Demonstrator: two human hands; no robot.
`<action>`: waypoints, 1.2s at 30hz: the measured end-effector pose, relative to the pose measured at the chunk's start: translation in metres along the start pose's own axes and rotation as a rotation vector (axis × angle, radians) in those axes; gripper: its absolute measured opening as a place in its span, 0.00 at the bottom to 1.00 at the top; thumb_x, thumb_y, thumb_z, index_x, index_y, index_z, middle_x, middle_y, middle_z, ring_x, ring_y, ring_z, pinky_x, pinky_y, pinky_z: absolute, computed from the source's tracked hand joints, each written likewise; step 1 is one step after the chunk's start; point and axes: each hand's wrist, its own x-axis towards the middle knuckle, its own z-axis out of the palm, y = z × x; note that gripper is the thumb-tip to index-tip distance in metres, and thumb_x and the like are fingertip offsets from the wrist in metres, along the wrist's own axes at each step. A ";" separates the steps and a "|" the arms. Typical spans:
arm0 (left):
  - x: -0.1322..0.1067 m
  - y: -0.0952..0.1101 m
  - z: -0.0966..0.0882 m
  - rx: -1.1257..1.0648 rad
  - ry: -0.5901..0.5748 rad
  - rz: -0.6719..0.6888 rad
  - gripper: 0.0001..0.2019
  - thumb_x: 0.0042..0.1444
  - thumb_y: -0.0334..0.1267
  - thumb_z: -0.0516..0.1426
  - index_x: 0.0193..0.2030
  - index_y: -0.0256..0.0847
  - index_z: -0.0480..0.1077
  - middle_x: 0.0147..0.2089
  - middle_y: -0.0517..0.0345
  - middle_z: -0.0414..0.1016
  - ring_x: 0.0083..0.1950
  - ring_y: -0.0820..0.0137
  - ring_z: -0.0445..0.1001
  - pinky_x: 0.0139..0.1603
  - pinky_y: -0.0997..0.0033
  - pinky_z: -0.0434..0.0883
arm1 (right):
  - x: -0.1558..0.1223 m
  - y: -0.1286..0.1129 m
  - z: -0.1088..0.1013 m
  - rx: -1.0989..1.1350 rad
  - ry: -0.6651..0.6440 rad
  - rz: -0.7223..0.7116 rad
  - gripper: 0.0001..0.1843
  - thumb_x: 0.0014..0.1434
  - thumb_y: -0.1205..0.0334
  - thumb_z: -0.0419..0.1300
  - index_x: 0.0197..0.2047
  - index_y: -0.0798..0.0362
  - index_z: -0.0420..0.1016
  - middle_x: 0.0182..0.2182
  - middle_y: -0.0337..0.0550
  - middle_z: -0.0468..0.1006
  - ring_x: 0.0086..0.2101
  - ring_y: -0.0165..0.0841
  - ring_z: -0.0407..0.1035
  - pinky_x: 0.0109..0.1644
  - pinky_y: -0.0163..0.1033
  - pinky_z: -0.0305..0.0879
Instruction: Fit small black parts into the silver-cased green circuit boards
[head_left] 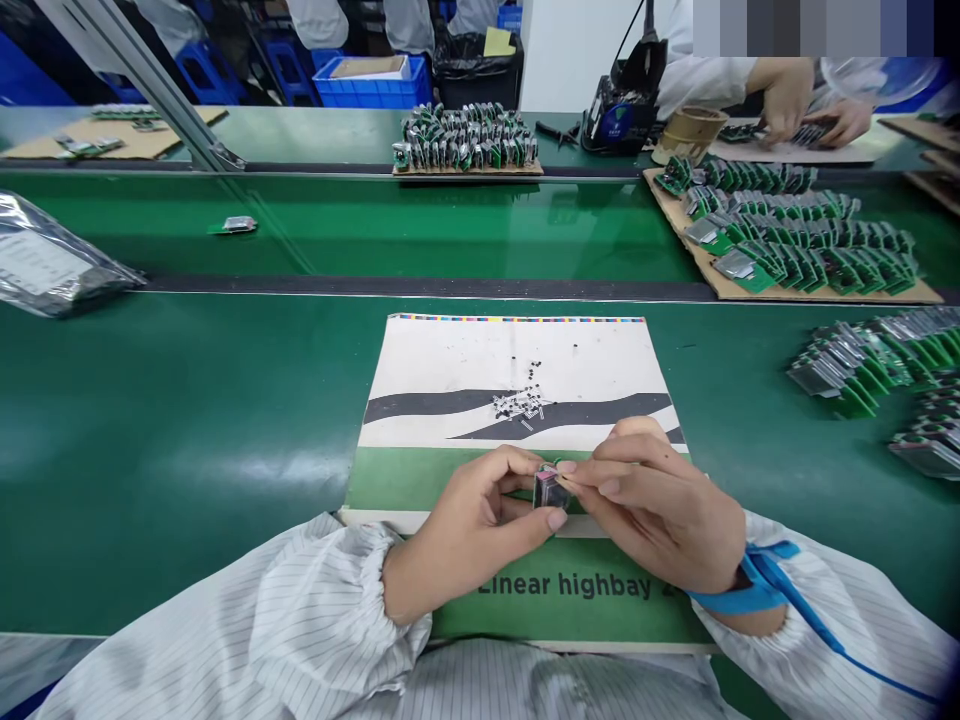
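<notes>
While both hands meet over the printed panel, the module sits between them, in the fingers of the left hand. The left grip pinches the module, thumb on the near side and fingers on the far side. The right hand comes in from the right, its fingertips bunched at the module's upper right edge; whether that grip closes on the edge, pinches a tiny part or merely touches cannot be told. The governing relation is thus lateral: from the left grip the module projects rightward, and from the right fingertips it lies just to the left and slightly below. It appears tilted, one broad face partly visible; its long axis is too foreshortened to settle. Neither hand is clearly nearer, since both reach it. Beyond the module, a little to its left, a pile of small parts lies on the panel, apart from both hands. To the right, stacked boards stand on the desk, well apart from the right hand.
</notes>
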 end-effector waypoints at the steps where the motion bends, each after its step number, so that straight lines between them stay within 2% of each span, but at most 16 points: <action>1: 0.000 0.000 0.000 0.004 0.001 0.001 0.08 0.55 0.34 0.62 0.38 0.38 0.66 0.41 0.55 0.68 0.40 0.73 0.68 0.32 0.80 0.69 | 0.000 0.000 0.000 0.001 0.001 0.002 0.10 0.61 0.76 0.58 0.40 0.51 0.68 0.32 0.44 0.78 0.29 0.31 0.70 0.32 0.42 0.68; 6: 0.001 0.000 -0.001 0.010 0.008 -0.006 0.10 0.54 0.36 0.63 0.38 0.39 0.66 0.40 0.56 0.67 0.35 0.75 0.65 0.29 0.79 0.67 | 0.000 0.003 0.000 0.057 0.034 -0.051 0.17 0.57 0.80 0.60 0.44 0.50 0.66 0.33 0.44 0.80 0.30 0.32 0.71 0.32 0.42 0.68; 11: 0.001 0.000 -0.001 0.000 0.013 -0.012 0.11 0.53 0.39 0.63 0.38 0.40 0.65 0.40 0.56 0.67 0.36 0.74 0.65 0.30 0.78 0.67 | 0.000 0.003 0.001 0.083 0.054 -0.056 0.22 0.55 0.82 0.59 0.47 0.49 0.64 0.34 0.43 0.80 0.29 0.33 0.70 0.32 0.43 0.67; 20: 0.000 0.001 0.000 0.027 -0.001 -0.011 0.10 0.54 0.38 0.62 0.37 0.39 0.65 0.38 0.57 0.65 0.34 0.75 0.64 0.29 0.78 0.65 | -0.005 0.004 0.002 0.079 0.039 -0.060 0.21 0.57 0.82 0.58 0.48 0.50 0.63 0.33 0.47 0.79 0.30 0.36 0.69 0.31 0.45 0.65; 28: 0.000 0.002 -0.001 0.025 -0.001 -0.008 0.11 0.54 0.38 0.63 0.37 0.39 0.64 0.39 0.57 0.65 0.35 0.74 0.64 0.30 0.77 0.67 | -0.002 0.004 0.001 0.065 0.047 -0.062 0.21 0.57 0.80 0.58 0.48 0.48 0.64 0.33 0.44 0.80 0.29 0.35 0.70 0.30 0.44 0.66; 33: 0.000 0.000 -0.001 0.042 0.013 -0.012 0.11 0.54 0.40 0.63 0.37 0.39 0.65 0.39 0.57 0.64 0.34 0.74 0.64 0.30 0.77 0.67 | -0.001 0.004 -0.001 0.058 0.027 -0.085 0.22 0.57 0.81 0.58 0.50 0.50 0.64 0.34 0.47 0.81 0.29 0.35 0.70 0.31 0.44 0.66; 36: 0.000 0.000 -0.001 0.037 0.006 -0.008 0.11 0.54 0.40 0.63 0.37 0.40 0.64 0.38 0.57 0.64 0.34 0.74 0.63 0.29 0.77 0.66 | -0.001 0.004 -0.002 0.056 0.020 -0.081 0.24 0.56 0.81 0.59 0.51 0.49 0.64 0.35 0.45 0.81 0.30 0.33 0.71 0.31 0.43 0.67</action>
